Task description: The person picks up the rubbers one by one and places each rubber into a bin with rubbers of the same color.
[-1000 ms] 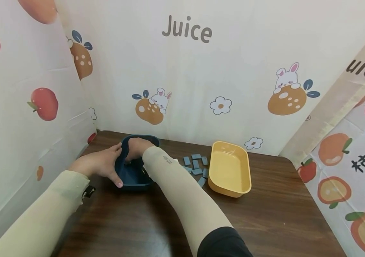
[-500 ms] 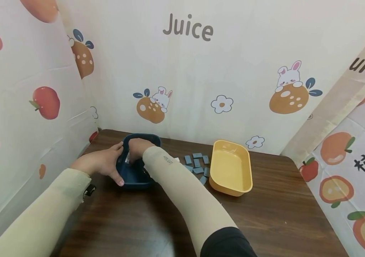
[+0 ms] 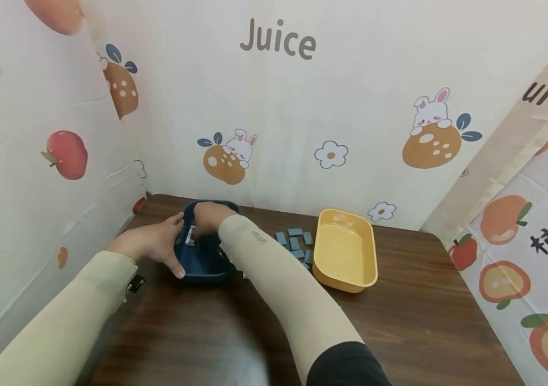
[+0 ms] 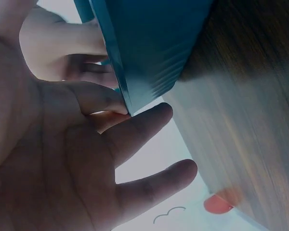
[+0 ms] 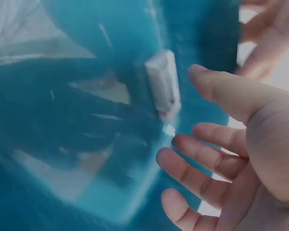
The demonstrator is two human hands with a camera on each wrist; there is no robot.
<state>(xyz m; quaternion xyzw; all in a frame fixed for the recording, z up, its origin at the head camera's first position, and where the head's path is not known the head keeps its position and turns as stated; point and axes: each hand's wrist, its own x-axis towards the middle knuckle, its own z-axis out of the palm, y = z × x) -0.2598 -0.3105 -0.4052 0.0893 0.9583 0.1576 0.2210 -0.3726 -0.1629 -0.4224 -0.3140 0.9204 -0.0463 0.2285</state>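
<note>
A dark blue tray [image 3: 206,277] stands on the far left of the table. My left hand [image 3: 153,244] is spread against its left side, with a fingertip touching the rim [image 4: 116,72] in the left wrist view and two other fingers straight. Inside the tray, my right hand [image 3: 208,217] has loosely bent, parted fingers that hold nothing. A small white block [image 5: 164,86] with dark marks, blurred in the right wrist view, sits close to the fingertips by the tray's wall. My right forearm covers part of the tray's right side.
Several small blue-grey tiles [image 3: 294,243] lie on the wooden table [image 3: 423,300] right of the forearm, which hides some of them. Beside them is a yellow tray [image 3: 343,252]. Fruit-printed cloth hangs behind and on both sides.
My right hand has drawn slightly away from the tray's left wall, and more of the white block shows there. My left hand stays at the tray's side.
</note>
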